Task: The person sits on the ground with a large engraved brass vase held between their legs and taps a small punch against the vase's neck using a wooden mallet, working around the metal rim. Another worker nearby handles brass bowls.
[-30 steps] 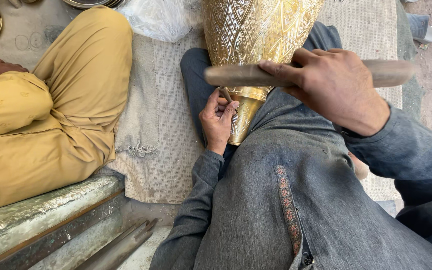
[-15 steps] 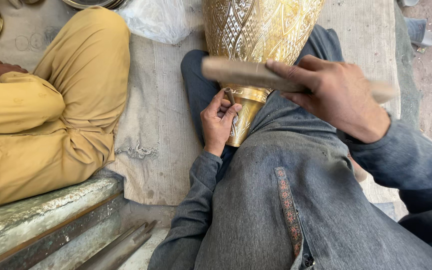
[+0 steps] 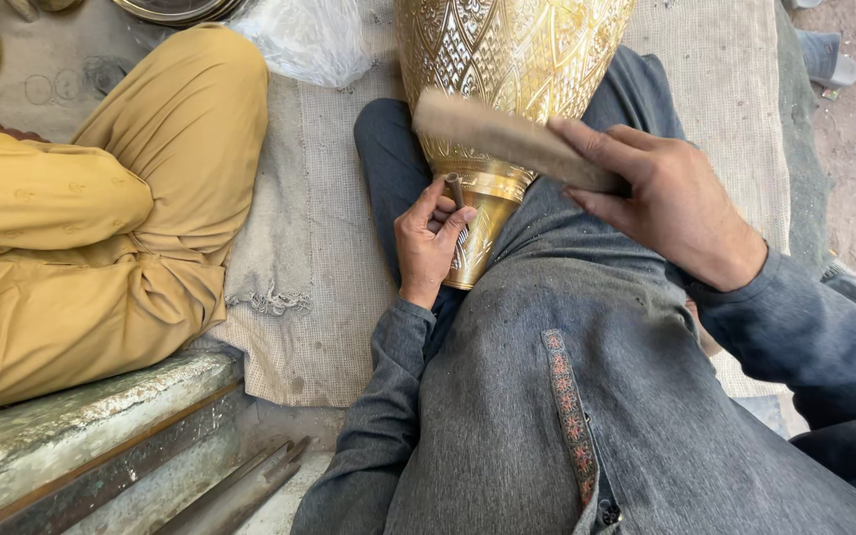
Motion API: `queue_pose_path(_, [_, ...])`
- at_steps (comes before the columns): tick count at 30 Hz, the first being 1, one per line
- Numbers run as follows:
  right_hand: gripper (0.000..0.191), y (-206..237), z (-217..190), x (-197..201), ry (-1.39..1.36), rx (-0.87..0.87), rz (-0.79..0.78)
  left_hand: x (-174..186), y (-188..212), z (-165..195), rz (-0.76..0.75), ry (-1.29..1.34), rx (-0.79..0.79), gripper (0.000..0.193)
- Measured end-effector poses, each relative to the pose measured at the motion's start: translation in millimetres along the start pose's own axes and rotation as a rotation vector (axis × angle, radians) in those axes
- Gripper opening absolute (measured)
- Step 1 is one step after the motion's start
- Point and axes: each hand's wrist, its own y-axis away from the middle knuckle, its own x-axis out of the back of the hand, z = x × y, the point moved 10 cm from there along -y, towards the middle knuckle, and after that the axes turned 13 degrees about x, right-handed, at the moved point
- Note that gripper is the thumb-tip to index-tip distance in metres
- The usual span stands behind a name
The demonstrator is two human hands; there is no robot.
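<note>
**Brass vase across the lap, punch at its neck, wooden stick above**

The engraved brass vase [image 3: 512, 69] lies over the person's lap, its wide patterned body running off the top edge and its narrow flared end pointing down toward the grey tunic [image 3: 587, 396].

The left hand [image 3: 430, 243] sits just beside the vase's narrow end, fingers curled snugly around a small metal punch [image 3: 455, 190] — the tool stands nearly upright, its lower tip hidden, so whether it touches the metal cannot be told.

The right hand [image 3: 671, 203] is clenched around one end of a flat wooden stick [image 3: 507, 139], which crosses in front of the vase's neck, just above the punch; whether it touches the punch cannot be told.

Under the vase and the legs lies a coarse woven mat [image 3: 324, 198]. Left of the vase sits another person in yellow clothes [image 3: 101, 218], knee bent, well apart from it. Up and left of the vase, a crumpled clear plastic bag [image 3: 309, 40] rests on the mat. Far down-left of the vase runs a worn metal beam [image 3: 81, 436].
</note>
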Motion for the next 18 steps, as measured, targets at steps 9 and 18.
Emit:
queue_pose_path(9, [0.063, 20.9, 16.2, -22.5, 0.211, -0.052, -0.280, 0.5, -5.6, 6.7, -0.014, -0.027, -0.046, 0.049])
queue_pose_path(18, [0.065, 7.6, 29.6, -18.4, 0.381, -0.044, -0.208, 4.1, -3.9, 4.4, 0.074, 0.016, -0.070, 0.049])
